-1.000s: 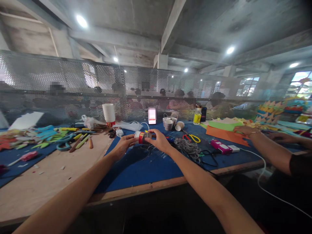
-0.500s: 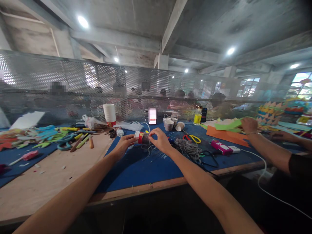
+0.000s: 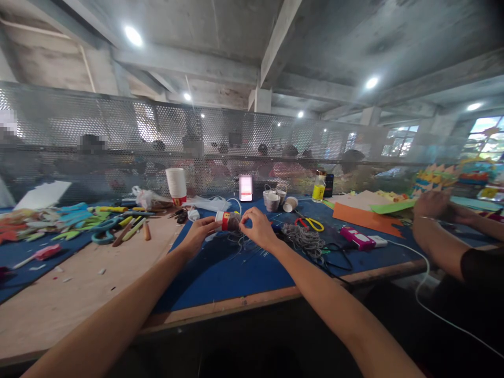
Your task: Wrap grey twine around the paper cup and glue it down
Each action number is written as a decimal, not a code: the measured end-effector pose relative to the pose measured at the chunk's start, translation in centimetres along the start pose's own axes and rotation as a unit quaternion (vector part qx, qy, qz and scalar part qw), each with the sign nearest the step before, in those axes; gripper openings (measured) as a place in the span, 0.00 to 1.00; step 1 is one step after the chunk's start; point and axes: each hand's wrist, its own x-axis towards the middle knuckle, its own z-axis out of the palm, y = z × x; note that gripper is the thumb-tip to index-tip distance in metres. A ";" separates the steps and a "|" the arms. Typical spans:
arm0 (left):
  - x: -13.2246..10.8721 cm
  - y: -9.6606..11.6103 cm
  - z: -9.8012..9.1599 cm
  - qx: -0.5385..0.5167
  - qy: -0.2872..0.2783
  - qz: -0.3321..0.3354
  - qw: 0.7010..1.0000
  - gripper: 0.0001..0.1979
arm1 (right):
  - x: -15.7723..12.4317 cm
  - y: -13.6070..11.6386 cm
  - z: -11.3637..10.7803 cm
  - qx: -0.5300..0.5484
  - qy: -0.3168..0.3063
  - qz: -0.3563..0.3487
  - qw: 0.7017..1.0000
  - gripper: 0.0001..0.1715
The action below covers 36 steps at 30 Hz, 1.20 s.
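My left hand grips the rim end of a paper cup, which lies on its side in the air over the blue mat. The cup is white and red, with grey yarn wound around its base end. At that wrapped end my right hand is closed in a pinch; what its fingertips hold is too small to make out. A tangle of grey yarn lies on the mat to the right of my right hand, and thin loose strands lie below the cup.
Behind are small wrapped cups, a stack of paper cups, a propped phone and a bottle. Yellow-handled scissors and a magenta box lie right. Blue scissors lie left. A co-worker's arms reach in at right.
The cup has turned slightly in my hands, showing more of its red band. My right hand has barely shifted. The co-worker's hand has moved right, away from the green paper.
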 end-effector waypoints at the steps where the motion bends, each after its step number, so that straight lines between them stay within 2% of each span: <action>1: 0.0 0.0 -0.1 -0.001 0.007 0.001 1.000 0.17 | 0.0 -0.1 0.0 -0.001 -0.003 0.001 1.000 0.06; 8: 0.2 0.3 -0.1 -0.024 0.033 0.004 0.999 0.18 | -0.1 -0.3 -0.2 0.009 -0.053 -0.010 0.999 0.07; 13: 0.2 0.3 -0.1 -0.042 0.038 0.002 0.998 0.18 | -0.3 0.0 0.0 0.003 -0.091 -0.006 0.996 0.04; 16: 0.3 0.2 -0.3 -0.043 0.036 0.003 0.998 0.18 | -0.1 0.5 -0.5 -0.017 -0.078 0.014 0.997 0.04; 19: 0.4 0.0 -0.4 -0.048 0.035 0.004 0.998 0.19 | 0.6 1.3 -1.9 -0.079 -0.046 0.061 0.994 0.08; 20: 0.4 0.0 -0.4 -0.050 0.034 0.003 0.998 0.19 | 0.9 1.8 -2.5 -0.115 -0.046 0.084 0.989 0.09; 22: 0.4 0.0 -0.4 -0.054 0.031 0.001 0.998 0.19 | 1.2 2.7 -3.8 -0.203 -0.087 0.130 0.967 0.11; 26: 0.3 0.1 -0.2 -0.053 0.024 0.001 0.998 0.18 | 0.5 4.2 -5.4 -0.253 -0.141 0.157 0.944 0.09; 32: 0.2 0.2 -0.1 -0.040 0.016 0.003 0.999 0.18 | -0.9 5.0 -4.9 -0.307 -0.184 0.173 0.917 0.16; 36: 0.4 0.0 -0.2 -0.047 0.019 0.003 0.999 0.18 | -1.1 5.1 -4.2 -0.321 -0.193 0.176 0.910 0.16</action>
